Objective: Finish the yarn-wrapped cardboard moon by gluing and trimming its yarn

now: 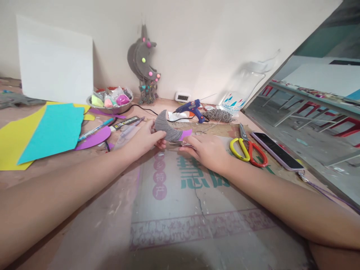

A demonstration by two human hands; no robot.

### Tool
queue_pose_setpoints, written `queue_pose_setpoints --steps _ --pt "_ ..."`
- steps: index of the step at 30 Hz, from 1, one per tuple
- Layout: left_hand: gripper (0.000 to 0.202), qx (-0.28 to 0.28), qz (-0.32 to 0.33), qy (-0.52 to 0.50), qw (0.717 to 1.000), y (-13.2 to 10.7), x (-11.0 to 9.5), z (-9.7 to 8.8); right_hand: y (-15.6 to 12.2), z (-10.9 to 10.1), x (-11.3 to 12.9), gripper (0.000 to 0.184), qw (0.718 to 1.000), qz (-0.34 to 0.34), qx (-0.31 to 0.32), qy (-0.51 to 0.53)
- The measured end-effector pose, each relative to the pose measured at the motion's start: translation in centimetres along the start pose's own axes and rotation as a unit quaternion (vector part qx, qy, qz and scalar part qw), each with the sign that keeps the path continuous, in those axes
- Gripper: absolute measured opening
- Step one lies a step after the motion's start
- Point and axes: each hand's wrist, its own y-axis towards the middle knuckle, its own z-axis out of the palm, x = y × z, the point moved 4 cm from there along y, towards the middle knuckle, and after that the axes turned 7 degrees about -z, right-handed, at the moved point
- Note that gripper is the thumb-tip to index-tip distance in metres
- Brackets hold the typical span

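Left hand (152, 135), head view: narrow grip, thumb across the front and fingers behind the left part of a grey crescent wound in ridged yarn (166, 127).
Right hand (208, 148): fingers drawn together near the crescent's right end, on a slim, dark metallic tool (177, 143), mostly hidden.
Crescent: between both hands, dial centre for what follows; close parallel strands, a smooth, flat purple tip (186, 133) showing past them toward 3 o'clock.
2 o'clock: hard blue plastic glue gun (194, 108), nozzle toward the crescent; just beyond, a fuzzy grey twine skein (219, 114).
11 o'clock: grey double-crescent hanging ornament (144, 60) dotted with bright round beads, against a smooth pale wall (197, 56).
Toward 10: shallow round bowl (112, 109) of small coloured packets.
9 o'clock: stiff turquoise sheet (53, 129), straight-sided with a ragged right edge, overlapping a yellow sheet (14, 138).
Toward 4: steel scissors with yellow and red loop handles (244, 150), near the right wrist; a flat dark phone (278, 152) beyond, along the table's slanting right edge.
6 o'clock: glossy, creased clear plastic with printed characters (168, 204), lying flat between the forearms; widest level stretch.
Edges: wall bounds movement toward 12, scissors and phone on the right.
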Motion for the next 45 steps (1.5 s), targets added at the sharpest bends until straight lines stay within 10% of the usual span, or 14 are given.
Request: queue_pose_setpoints --steps 45 --pt "0.014 -0.011 -0.008 0.014 1.000 -0.09 -0.02 0.05 0.50 -0.94 0.50 0.033 0.998 -0.033 -0.019 -0.050"
